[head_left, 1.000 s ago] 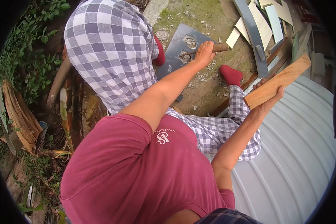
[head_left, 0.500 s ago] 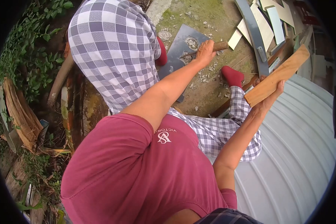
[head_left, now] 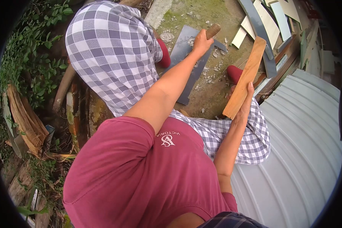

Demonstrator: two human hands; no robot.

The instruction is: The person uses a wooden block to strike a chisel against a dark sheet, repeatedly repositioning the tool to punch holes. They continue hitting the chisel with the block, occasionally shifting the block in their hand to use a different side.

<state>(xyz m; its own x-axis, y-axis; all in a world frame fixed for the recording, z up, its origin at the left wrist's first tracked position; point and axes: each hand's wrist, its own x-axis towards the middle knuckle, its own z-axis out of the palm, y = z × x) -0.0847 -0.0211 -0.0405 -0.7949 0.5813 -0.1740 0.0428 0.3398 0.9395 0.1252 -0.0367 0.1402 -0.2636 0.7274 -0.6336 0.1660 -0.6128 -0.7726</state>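
My left hand (head_left: 203,45) is closed round a wooden-handled chisel (head_left: 213,31), above a dark grey slab (head_left: 185,38). The handle sticks out past my fist; the metal end is mostly hidden by my hand and forearm. The slab lies on the ground between my feet, with pale chipped patches on it and a dark strip (head_left: 220,46) jutting at its right side. In my right hand (head_left: 247,97) is a flat wooden board (head_left: 247,72), its thumb on the right edge and its fingers underneath. The board is raised and tilted, apart from the chisel.
Pale chips (head_left: 209,78) are scattered over the mossy ground. Long offcuts (head_left: 268,26) and a curved grey strip (head_left: 256,22) lie at the upper right. Ribbed metal sheeting (head_left: 292,152) spreads on the right. Split wood (head_left: 24,117) and leafy plants (head_left: 26,49) are on the left.
The wooden board has swung left, toward the chisel, and turned more upright. My left hand has moved slightly up and left with the chisel, whose handle now points more upward.
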